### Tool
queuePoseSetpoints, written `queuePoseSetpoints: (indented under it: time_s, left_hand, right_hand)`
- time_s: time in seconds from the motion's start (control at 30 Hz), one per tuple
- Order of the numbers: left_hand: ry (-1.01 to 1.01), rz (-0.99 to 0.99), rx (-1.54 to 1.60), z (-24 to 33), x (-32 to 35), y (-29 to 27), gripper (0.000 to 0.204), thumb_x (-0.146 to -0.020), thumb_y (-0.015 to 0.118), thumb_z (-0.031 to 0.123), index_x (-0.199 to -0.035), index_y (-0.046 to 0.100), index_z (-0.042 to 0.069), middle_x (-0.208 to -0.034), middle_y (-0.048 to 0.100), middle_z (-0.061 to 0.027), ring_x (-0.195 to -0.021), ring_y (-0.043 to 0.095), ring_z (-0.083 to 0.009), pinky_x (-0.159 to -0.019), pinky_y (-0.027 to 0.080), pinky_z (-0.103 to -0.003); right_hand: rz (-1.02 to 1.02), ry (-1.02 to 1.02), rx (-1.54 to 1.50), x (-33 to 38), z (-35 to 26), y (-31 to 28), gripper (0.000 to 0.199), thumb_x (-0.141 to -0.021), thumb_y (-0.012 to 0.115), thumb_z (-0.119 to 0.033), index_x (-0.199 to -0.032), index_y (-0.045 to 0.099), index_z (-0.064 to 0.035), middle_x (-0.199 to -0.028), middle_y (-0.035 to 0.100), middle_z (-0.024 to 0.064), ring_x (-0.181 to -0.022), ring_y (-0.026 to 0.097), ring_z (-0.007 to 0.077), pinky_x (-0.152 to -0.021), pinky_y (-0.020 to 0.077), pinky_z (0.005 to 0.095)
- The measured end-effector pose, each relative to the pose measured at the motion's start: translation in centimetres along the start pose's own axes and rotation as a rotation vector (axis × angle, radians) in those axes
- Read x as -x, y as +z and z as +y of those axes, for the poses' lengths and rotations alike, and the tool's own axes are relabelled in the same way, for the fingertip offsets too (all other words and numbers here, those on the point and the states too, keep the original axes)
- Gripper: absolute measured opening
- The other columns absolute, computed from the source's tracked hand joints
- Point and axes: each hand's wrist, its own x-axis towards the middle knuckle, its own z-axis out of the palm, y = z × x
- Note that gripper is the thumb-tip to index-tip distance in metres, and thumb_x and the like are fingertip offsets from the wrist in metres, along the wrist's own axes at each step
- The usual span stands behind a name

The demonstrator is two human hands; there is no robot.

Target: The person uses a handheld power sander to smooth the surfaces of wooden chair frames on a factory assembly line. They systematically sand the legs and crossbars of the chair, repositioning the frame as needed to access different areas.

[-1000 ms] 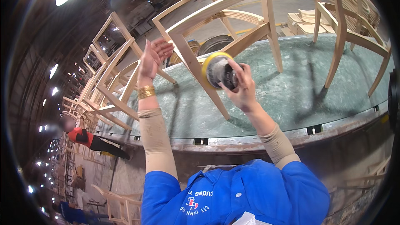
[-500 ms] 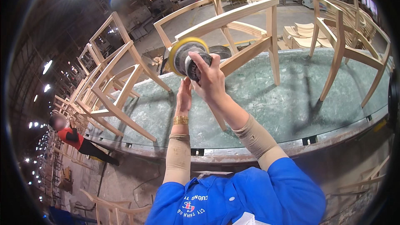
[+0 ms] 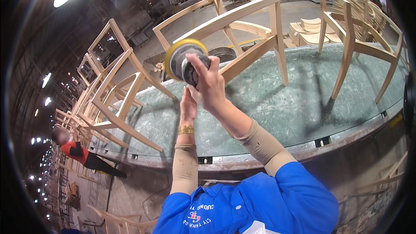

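My right hand [image 3: 210, 86] is closed over the dark body of a round sander [image 3: 177, 63] with a yellow-rimmed pad. The tool is tilted on edge, at the near end of the sloping upper rail of a pale wooden chair frame [image 3: 234, 13]. Whether the pad touches the wood is hard to see. Just below the sander, my left hand [image 3: 188, 106] points upward, close beside the right. Its fingertips are partly hidden behind the right hand, so any grip on the chair does not show. The chair frame is on a green-topped table [image 3: 268, 117].
Another chair frame [image 3: 353, 43] stands on the table at the right. More chair frames [image 3: 117, 91] line its left end. Curved wooden parts [image 3: 310, 30] are stacked beyond the far edge. A person in red and black [image 3: 80, 154] stands at the far left.
Both hands and the sander have shifted slightly left in view. The chairs and table have also shifted a little left and up. The sander stays in my right hand.
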Motion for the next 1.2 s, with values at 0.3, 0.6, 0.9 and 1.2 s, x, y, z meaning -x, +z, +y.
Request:
queuePoseSetpoints:
  time_s: [0.3,0.6,0.9,1.2]
  left_hand:
    - [0.034,0.030,-0.080,-0.3,0.5,1.8,0.050,-0.101,0.037,0.034,-0.140,0.038,0.003,-0.137,0.046,-0.0095,-0.124,0.047,-0.0220,-0.104,0.039,-0.035]
    - [0.037,-0.034,-0.159,0.0,1.1,2.5,0.050,-0.101,0.038,0.033,-0.142,0.036,0.003,-0.140,0.044,-0.0094,-0.126,0.045,-0.0219,-0.107,0.036,-0.035]
    - [0.030,-0.020,-0.058,0.1,0.7,1.6,0.051,-0.102,0.036,0.033,-0.143,0.034,0.003,-0.142,0.042,-0.0100,-0.128,0.044,-0.0231,-0.109,0.034,-0.037]
    - [0.039,-0.030,-0.165,-0.3,0.4,1.4,0.050,-0.102,0.035,0.034,-0.142,0.035,0.004,-0.140,0.045,-0.0083,-0.127,0.045,-0.0211,-0.107,0.037,-0.036]
  right_hand:
    - [0.048,-0.061,0.057,0.2,0.3,0.2,0.082,-0.060,0.076,-0.004,-0.133,0.045,-0.0279,-0.111,0.040,0.0195,-0.083,0.061,0.0372,-0.063,0.0545,0.0398]
    - [0.024,-0.029,0.045,0.5,0.6,0.1,0.082,-0.061,0.077,-0.004,-0.132,0.045,-0.0277,-0.109,0.041,0.0198,-0.079,0.062,0.0375,-0.062,0.0542,0.0414]
    - [0.012,-0.006,0.043,0.3,0.2,0.4,0.082,-0.060,0.077,-0.004,-0.132,0.045,-0.0258,-0.114,0.040,0.0199,-0.084,0.060,0.0389,-0.068,0.0536,0.0422]
    - [-0.010,-0.028,0.072,0.2,0.6,0.4,0.084,-0.059,0.078,-0.005,-0.133,0.045,-0.0262,-0.112,0.041,0.0186,-0.084,0.060,0.0361,-0.068,0.0537,0.0406]
